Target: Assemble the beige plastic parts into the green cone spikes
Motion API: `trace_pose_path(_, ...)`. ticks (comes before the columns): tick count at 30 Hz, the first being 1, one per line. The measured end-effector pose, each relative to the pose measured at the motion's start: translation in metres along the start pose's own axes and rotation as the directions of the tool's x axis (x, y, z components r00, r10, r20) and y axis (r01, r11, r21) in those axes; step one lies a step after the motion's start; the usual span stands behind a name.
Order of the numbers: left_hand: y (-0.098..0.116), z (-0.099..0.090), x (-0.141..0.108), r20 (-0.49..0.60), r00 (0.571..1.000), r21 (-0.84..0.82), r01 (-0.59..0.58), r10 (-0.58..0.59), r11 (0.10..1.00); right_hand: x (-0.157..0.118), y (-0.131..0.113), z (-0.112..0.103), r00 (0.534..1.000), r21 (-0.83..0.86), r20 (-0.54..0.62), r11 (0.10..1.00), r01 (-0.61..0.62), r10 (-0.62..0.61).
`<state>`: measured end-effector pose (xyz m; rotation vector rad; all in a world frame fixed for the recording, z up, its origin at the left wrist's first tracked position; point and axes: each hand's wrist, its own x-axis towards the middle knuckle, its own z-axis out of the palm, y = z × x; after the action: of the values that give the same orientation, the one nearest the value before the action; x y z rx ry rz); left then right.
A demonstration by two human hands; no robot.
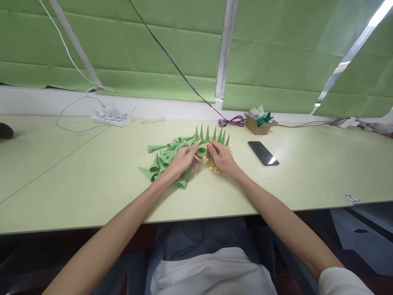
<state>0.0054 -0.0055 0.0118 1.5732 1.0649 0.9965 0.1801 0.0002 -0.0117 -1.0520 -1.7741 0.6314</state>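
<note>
A white shirt (215, 272) is nearest, at 6 o'clock. At the centre, the left hand (184, 159) pinches a green cone (201, 151), its mouth facing the person. The right hand (222, 157) curls at the cone's 3 o'clock; whether it pinches something, I cannot tell. Yellow bits (215, 168) lie at 5 o'clock. Probably a steady, gentle hold keeps the rim undeformed.
</note>
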Motion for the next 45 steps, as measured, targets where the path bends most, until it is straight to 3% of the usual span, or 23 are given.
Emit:
trace_pose_path(10,0.001,-0.002,-0.003,-0.041,0.991,0.289,-0.114,0.131,0.951,0.001,0.004,0.001,1.000,0.030,0.020,0.999,-0.018,0.017)
trace_pose_path(16,-0.004,0.000,-0.001,-0.063,0.941,0.447,-0.271,0.332,0.853,0.001,0.005,0.001,1.000,0.018,0.013,1.000,0.001,-0.001)
trace_pose_path(23,-0.009,-0.001,0.001,-0.017,0.907,0.471,-0.365,0.422,0.803,0.002,0.004,0.000,1.000,-0.079,-0.010,0.997,0.011,-0.012)
trace_pose_path(34,-0.012,0.000,0.000,-0.013,0.879,0.455,-0.419,0.477,0.786,0.002,0.003,0.002,1.000,-0.098,0.002,0.995,0.006,-0.006)
trace_pose_path(40,-0.012,0.000,0.001,-0.023,0.902,0.456,-0.373,0.430,0.808,0.003,0.006,0.005,0.998,-0.058,-0.064,0.998,0.007,-0.011)
trace_pose_path(45,-0.009,-0.001,0.001,-0.110,0.922,0.384,-0.305,0.371,0.872,0.003,0.007,0.005,0.991,0.022,-0.132,0.999,0.028,-0.025)
